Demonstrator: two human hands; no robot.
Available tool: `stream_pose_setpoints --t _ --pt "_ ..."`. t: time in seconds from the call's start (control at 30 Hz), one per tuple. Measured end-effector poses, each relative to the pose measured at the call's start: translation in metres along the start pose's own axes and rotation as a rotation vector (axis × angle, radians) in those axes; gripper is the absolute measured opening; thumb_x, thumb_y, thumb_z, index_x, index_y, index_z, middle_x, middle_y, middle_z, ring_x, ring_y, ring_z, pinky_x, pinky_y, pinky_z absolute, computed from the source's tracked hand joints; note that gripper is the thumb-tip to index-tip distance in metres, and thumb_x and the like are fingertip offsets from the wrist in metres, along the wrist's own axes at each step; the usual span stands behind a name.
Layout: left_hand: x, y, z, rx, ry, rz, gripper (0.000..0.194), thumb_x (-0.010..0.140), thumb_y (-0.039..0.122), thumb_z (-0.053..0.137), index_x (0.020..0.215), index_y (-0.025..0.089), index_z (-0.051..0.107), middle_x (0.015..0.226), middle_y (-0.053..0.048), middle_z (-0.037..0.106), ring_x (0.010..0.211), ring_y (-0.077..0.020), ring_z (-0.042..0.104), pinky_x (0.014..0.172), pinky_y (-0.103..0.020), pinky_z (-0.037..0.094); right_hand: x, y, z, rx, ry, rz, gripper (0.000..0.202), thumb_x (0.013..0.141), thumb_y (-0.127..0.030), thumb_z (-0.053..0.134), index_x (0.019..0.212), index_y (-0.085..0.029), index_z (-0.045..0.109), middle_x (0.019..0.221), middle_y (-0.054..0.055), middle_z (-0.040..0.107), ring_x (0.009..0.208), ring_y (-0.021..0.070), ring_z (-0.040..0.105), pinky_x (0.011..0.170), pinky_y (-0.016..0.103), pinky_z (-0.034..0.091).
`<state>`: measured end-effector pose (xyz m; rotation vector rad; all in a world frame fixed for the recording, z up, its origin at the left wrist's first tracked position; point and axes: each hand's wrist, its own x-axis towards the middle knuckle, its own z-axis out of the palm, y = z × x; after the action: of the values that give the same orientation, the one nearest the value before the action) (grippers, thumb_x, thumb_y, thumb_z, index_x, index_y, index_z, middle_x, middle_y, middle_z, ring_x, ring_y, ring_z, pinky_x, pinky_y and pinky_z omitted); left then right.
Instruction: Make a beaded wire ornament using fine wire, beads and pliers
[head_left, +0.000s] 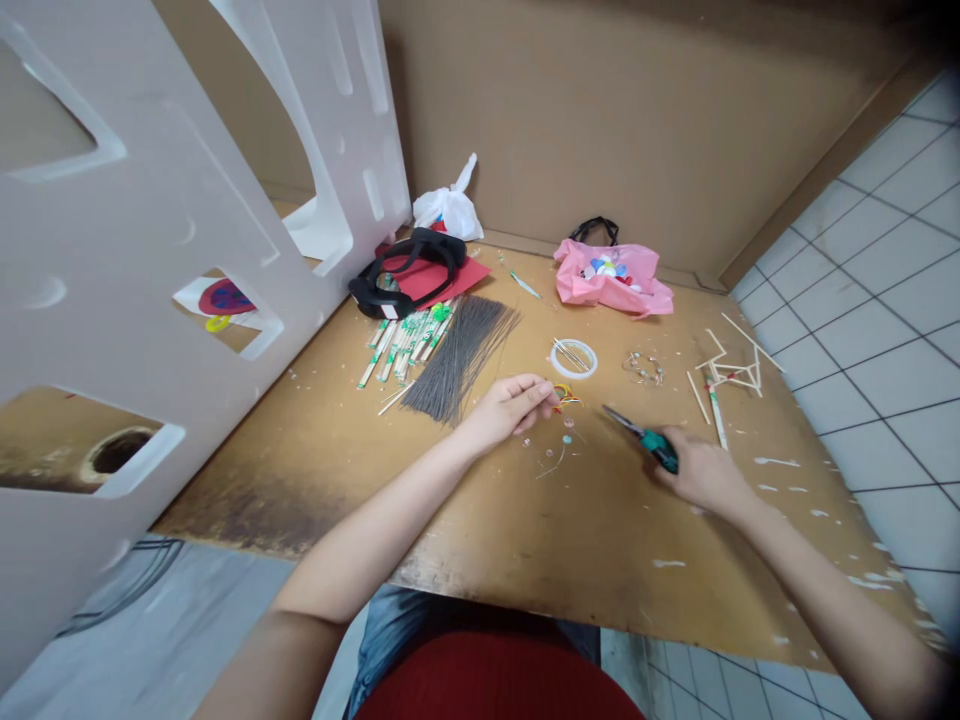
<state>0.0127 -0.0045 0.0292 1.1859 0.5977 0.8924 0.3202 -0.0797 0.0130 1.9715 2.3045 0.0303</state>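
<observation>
My right hand point(699, 470) is wrapped round the green and black handles of a pair of pliers point(660, 447), whose dark jaws point up and left over the table. Thumb and fingers of my left hand point(514, 405) are pinched together, just left of a small bundle of red, yellow and green strands point(568, 396). Whatever sits between those fingertips is too small to make out. A few beads, one of them a pale blue bead point(567, 439), lie below the bundle. Near them is a thin curved piece of wire or thread point(555, 463).
Behind my left hand lie grey wires point(461, 355), wrapped sticks point(397, 350) and a black headset point(409, 275). A white ring point(574, 358), a beaded wire loop point(643, 368) and a stick frame point(739, 375) spread rightward. A pink bag point(615, 285) rests at the back; white plastic furniture point(187, 180) rises left.
</observation>
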Motion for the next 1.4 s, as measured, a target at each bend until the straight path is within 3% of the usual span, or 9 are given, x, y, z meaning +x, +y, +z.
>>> stream_pose_setpoints --t 0.1,0.23,0.33,0.6,1.03,1.4 --pt "-0.002 0.002 0.002 0.138 0.041 -0.007 0.036 0.080 0.046 0.054 0.077 0.011 0.059 0.062 0.003 0.053 0.036 -0.0002 0.034 0.036 -0.017 0.022 -0.011 -0.004 -0.030 0.159 0.035 -0.064 0.048 0.072 -0.025 0.050 0.120 -0.017 0.047 0.107 0.008 0.063 0.081 0.0198 0.063 0.069 0.030 0.046" --pt "-0.004 0.003 0.005 0.258 0.048 0.016 0.036 0.082 0.047 0.051 0.077 0.012 0.058 0.063 0.003 0.052 0.038 -0.0010 0.034 0.038 -0.016 0.028 -0.020 -0.031 -0.070 -0.032 0.174 -0.120 0.044 0.071 -0.033 0.054 0.113 -0.020 0.053 0.104 0.008 0.061 0.091 0.0249 0.060 0.070 0.033 0.046" --pt "-0.006 0.003 0.006 0.316 0.046 0.034 0.035 0.084 0.046 0.049 0.077 0.012 0.057 0.063 0.003 0.052 0.039 -0.0015 0.036 0.039 -0.016 0.029 -0.018 -0.051 -0.084 -0.142 0.209 -0.130 0.042 0.071 -0.036 0.055 0.110 -0.020 0.055 0.096 0.007 0.062 0.085 0.0247 0.060 0.064 0.032 0.044" --pt "-0.008 0.003 0.005 0.325 0.000 0.142 0.034 0.085 0.043 0.050 0.075 0.012 0.060 0.057 0.005 0.047 0.037 -0.0013 0.037 0.040 -0.017 0.030 -0.010 -0.062 -0.089 -0.245 0.275 -0.163 0.036 0.075 -0.040 0.052 0.106 -0.021 0.056 0.090 0.007 0.062 0.080 0.0233 0.059 0.059 0.031 0.039" --pt "-0.006 0.006 0.006 0.160 -0.016 0.069 0.038 0.080 0.048 0.055 0.075 0.011 0.058 0.066 0.002 0.056 0.034 0.0009 0.035 0.035 -0.017 0.025 -0.015 -0.063 -0.088 -0.215 0.305 -0.150 0.036 0.077 -0.043 0.051 0.104 -0.020 0.056 0.090 0.006 0.063 0.075 0.0219 0.060 0.058 0.030 0.039" --pt "-0.006 0.006 0.007 0.145 -0.027 0.055 0.037 0.079 0.048 0.056 0.074 0.012 0.057 0.069 0.001 0.059 0.034 0.0010 0.035 0.035 -0.017 0.024 -0.017 -0.065 -0.090 -0.158 0.283 -0.143 0.035 0.075 -0.041 0.052 0.104 -0.021 0.058 0.087 0.007 0.064 0.069 0.0207 0.058 0.053 0.029 0.033"
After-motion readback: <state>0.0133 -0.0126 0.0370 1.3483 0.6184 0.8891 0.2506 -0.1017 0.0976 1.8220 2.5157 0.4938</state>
